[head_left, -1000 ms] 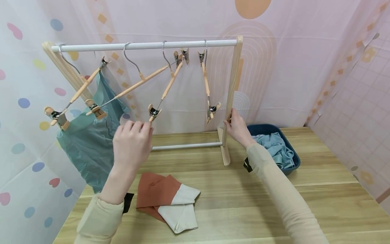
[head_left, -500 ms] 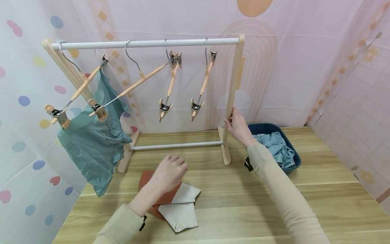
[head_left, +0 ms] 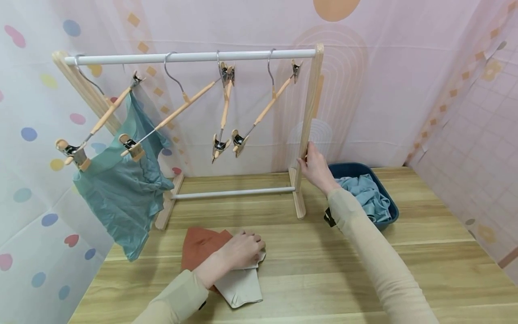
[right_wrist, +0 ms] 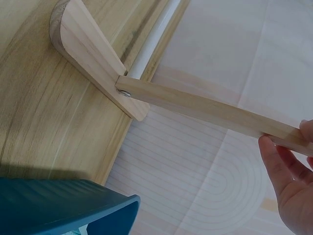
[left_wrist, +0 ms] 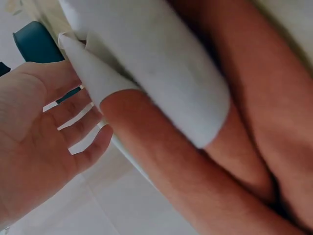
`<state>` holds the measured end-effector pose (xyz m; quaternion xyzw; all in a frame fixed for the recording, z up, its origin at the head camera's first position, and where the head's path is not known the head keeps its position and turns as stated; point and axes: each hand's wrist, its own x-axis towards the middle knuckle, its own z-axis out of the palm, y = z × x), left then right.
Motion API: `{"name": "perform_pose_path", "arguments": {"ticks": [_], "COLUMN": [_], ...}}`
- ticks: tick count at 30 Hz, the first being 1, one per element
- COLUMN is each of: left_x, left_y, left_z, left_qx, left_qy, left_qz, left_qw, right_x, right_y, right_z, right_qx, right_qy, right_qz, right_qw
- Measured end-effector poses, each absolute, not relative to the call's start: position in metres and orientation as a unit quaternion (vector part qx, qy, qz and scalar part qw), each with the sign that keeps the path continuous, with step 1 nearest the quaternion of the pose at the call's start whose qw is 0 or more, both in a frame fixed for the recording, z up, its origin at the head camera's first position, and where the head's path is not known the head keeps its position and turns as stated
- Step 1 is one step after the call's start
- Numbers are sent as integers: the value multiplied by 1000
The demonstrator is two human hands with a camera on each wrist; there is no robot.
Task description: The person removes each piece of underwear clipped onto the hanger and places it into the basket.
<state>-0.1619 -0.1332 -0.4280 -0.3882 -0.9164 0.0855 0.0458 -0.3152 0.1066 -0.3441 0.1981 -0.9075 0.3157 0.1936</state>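
Observation:
A folded garment, rust-red with white ends [head_left: 243, 288], lies on the table. My left hand [head_left: 238, 249] is over its right side. In the left wrist view, the fingers [left_wrist: 100, 139] are spread and loosely bent at the white edge of the cloth [left_wrist: 93, 73], not closed round it. My right hand [head_left: 317, 168] holds the right wooden post [head_left: 310, 103] of a small clothes rack. In the right wrist view, thumb and fingers [right_wrist: 274, 159] are on either side of that post [right_wrist: 205, 110]. Teal shorts [head_left: 125, 180] hang at the rack's left from a clip hanger [head_left: 107, 117].
Several clip hangers hang from the white top rail [head_left: 190, 57]; one hanger [head_left: 273, 102] slants near the right post. A dark blue basin [head_left: 350, 169] with bluish cloth [head_left: 366, 193] stands right of the rack, beside my right forearm. A lower rail [head_left: 234, 193] joins the rack's feet.
My left hand has come down from the hangers to the rust-and-white garment. The two right-hand hangers have swung round on the rail. My right hand has stayed on the post.

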Motion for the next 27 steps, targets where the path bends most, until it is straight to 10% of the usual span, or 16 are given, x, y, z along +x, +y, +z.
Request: {"name": "perform_pose_path", "arguments": {"ticks": [17, 27], "left_x": [-167, -158], "left_y": [-154, -170], "left_z": [-361, -312], "left_qx": [-358, -376], "left_qy": [-934, -919], "left_qz": [18, -8], "left_qw": [13, 116], "right_x": [-314, -294], "right_y": [108, 109], "right_z": [-340, -327], "right_qx": [197, 130], "right_qy": [-914, -962], "right_qz": [310, 218], "right_qw": [174, 103]}}
